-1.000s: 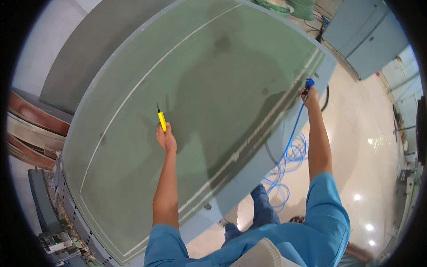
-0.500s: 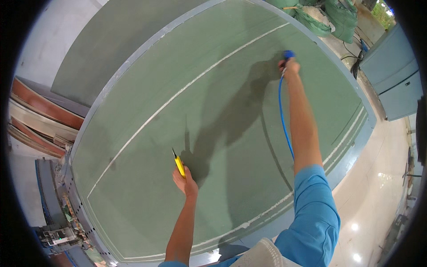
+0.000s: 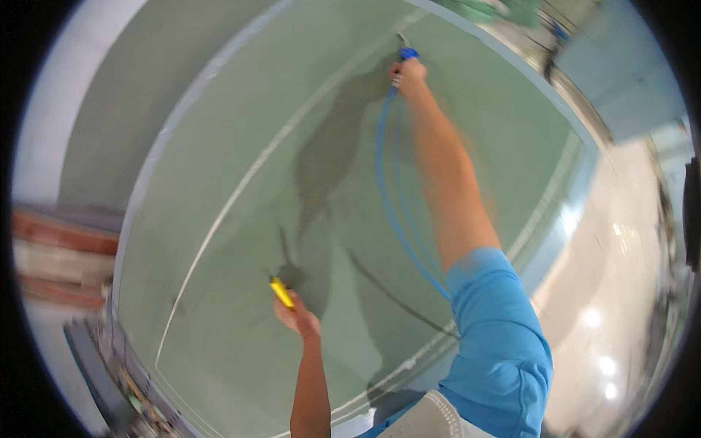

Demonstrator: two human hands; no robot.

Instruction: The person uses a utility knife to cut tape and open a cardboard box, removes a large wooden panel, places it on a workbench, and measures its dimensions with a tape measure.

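My right hand is stretched far out over a broad green sheet, its fingers wrapped round a blue air blow gun. The gun's thin metal nozzle points away from me, towards the far end of a pale line on the sheet. From its handle a blue air hose loops back under my right arm. Nearer to me, my left hand is closed on a yellow utility knife, whose dark tip points up and to the left. Motion blurs the view.
A grey-blue border frames the table. Brown and white boards are stacked at the left. Green sacks lie beyond the far edge, near a blue-grey cabinet. Shiny pale floor runs along the right.
My right hand has moved left and farther out with the blow gun, whose nozzle now shows. In the picture, the knife sits slightly lower and tilts more to the left. The view has shifted.
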